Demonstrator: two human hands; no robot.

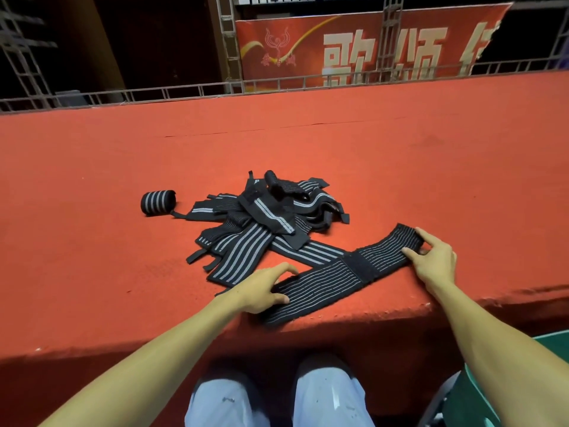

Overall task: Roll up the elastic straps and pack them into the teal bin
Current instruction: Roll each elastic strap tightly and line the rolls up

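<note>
The teal bin (474, 396) appears only as a partial edge at the lower right, below the platform edge and largely hidden by the right forearm. Its interior is not visible, so its contents cannot be told.

The working strap (326, 283) lies flat on the red-carpeted platform (92, 241), close to the near edge. Its long axis runs diagonally from near-left to far-right, and its grey stripes follow that axis. A plain black patch (360, 266) crosses the strap a little past its middle.

The left hand (261, 291) rests palm-down on the near-left end. Its fingers are loosely bent and spread, and the thumb presses on the striped surface. The right hand (434, 263) grips the far-right end, with the thumb on the near edge and the forefinger hooked over the far corner.

A pile of unrolled straps (264, 220) lies just beyond the working strap, pointing in mixed directions. One striped strap from the pile passes under the working strap's far edge.

One rolled strap (157, 202) lies on its side left of the pile, well away from the bin. Its roll axis runs roughly left-right, with the stripes wrapped round it.
</note>
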